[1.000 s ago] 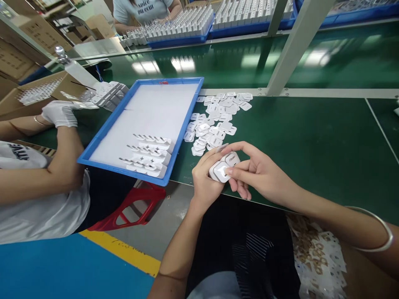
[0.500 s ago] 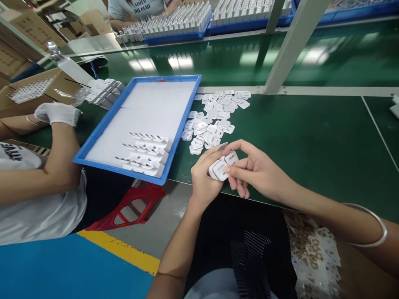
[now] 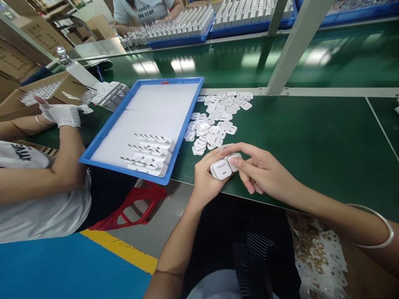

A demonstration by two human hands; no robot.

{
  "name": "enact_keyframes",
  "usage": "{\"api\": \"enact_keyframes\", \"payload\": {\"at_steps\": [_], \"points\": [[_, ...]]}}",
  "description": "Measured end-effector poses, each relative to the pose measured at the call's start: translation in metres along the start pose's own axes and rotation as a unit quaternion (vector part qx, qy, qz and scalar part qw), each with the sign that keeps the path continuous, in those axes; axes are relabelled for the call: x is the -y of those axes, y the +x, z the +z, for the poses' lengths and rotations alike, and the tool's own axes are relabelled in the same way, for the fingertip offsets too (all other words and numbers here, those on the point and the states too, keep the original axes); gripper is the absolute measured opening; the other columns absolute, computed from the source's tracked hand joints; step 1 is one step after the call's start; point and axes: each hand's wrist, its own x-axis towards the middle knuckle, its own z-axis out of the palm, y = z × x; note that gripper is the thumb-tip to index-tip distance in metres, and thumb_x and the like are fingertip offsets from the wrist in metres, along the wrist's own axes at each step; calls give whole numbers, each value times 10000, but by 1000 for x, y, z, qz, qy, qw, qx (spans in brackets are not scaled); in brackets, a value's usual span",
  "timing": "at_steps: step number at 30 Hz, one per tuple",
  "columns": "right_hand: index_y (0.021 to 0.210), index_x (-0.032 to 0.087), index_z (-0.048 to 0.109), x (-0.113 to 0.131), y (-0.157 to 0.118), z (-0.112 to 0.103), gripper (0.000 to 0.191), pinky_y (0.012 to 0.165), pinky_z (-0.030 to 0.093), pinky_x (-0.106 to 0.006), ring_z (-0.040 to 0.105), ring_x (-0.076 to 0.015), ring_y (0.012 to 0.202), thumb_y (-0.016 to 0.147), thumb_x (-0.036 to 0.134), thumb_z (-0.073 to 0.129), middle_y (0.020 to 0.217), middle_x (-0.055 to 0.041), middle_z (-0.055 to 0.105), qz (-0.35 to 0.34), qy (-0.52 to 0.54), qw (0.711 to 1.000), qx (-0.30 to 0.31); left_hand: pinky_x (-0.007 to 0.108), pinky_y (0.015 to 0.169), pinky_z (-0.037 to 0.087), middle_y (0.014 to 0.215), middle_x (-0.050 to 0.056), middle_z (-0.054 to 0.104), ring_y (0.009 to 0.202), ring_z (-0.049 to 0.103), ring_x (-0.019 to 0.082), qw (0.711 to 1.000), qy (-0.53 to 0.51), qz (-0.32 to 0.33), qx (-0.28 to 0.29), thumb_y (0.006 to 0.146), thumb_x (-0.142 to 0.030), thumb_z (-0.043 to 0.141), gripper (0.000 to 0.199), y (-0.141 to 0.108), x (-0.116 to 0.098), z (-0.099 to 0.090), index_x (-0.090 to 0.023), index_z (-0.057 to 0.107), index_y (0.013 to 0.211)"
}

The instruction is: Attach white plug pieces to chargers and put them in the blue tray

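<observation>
Between the left hand's curled fingers: small white rounded-square plastic housings, side by side. Right fingers pressed on the farther-right housing. Beyond the fingers, on the green desk: loose white rounded-square plates.

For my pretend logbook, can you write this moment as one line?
left hand: holding white blocks | right hand: thumb on one | beyond hands: loose white plates | left: blue tray, white pronged pieces inside

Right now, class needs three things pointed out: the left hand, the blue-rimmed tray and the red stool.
left hand [image 3: 205, 182], head view, back of the hand
blue-rimmed tray [image 3: 107, 129], head view, rim
red stool [image 3: 152, 193], head view, seat edge
</observation>
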Motion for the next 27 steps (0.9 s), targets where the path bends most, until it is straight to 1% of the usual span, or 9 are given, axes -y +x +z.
{"api": "enact_keyframes", "payload": {"at_steps": [2,5,8,12,17,20,23,25,27], "points": [[1230,193,599,3,1,-1,264,393,279,-229,361,-92,301,1027,308,474,369,92,474,14,19,1000,15,336,878,585,1084,59,761,1000,720,205,1000,-13,-3,6,792,-197,790,247,1,-1,-1,-221,744,1034],[1207,191,606,5,2,-3,240,393,254,-228,347,-83,289,995,281,539,347,104,462,29,18,999,26,331,866,592,1096,61,760,995,723,205,1000,-21,2,15,776,-197,804,272,1,0,-3,-221,744,1040],[1159,210,631,4,2,-4,220,413,251,-238,367,-86,292,963,307,607,335,112,441,29,-1,999,27,353,881,599,1131,76,756,1027,723,221,999,-17,10,37,789,-208,792,293,0,0,-4,-224,746,1079],[1128,226,652,1,1,-3,205,445,282,-250,405,-98,317,945,316,630,350,108,449,15,-42,999,0,361,898,598,1137,86,756,1043,721,229,999,-6,6,48,802,-217,778,293,1,-2,-4,-218,746,1093],[1163,249,650,-1,0,2,365,413,254,-242,338,-91,335,816,298,755,378,127,400,4,-95,995,-28,309,768,596,1058,84,761,935,728,217,999,-13,7,32,812,-258,743,194,2,-2,-5,-188,749,992],[1148,247,655,-1,0,7,365,412,245,-234,310,-89,359,797,285,748,389,129,371,-6,-135,989,-52,297,781,582,1069,73,754,950,718,211,999,-1,3,38,809,-197,709,205,-1,2,-3,-188,746,1011],[1132,243,649,-1,-1,12,355,432,266,-232,346,-94,375,798,310,744,396,126,379,-20,-164,984,-73,305,813,579,1103,73,748,993,713,220,1000,7,-6,26,802,-137,680,247,-5,6,1,-187,738,1036],[1117,236,639,-2,-2,13,345,444,286,-230,380,-98,383,800,321,746,397,125,384,-33,-156,983,-89,308,815,585,1115,75,748,994,718,219,1000,12,-5,17,813,-143,678,253,-5,5,1,-188,732,1056],[1108,229,618,-4,-1,8,316,434,310,-225,407,-101,372,837,357,720,401,116,429,-38,-94,991,-91,328,876,583,1156,83,745,1050,714,228,998,43,14,36,830,-173,693,276,3,-1,-7,-191,722,1103]]}}
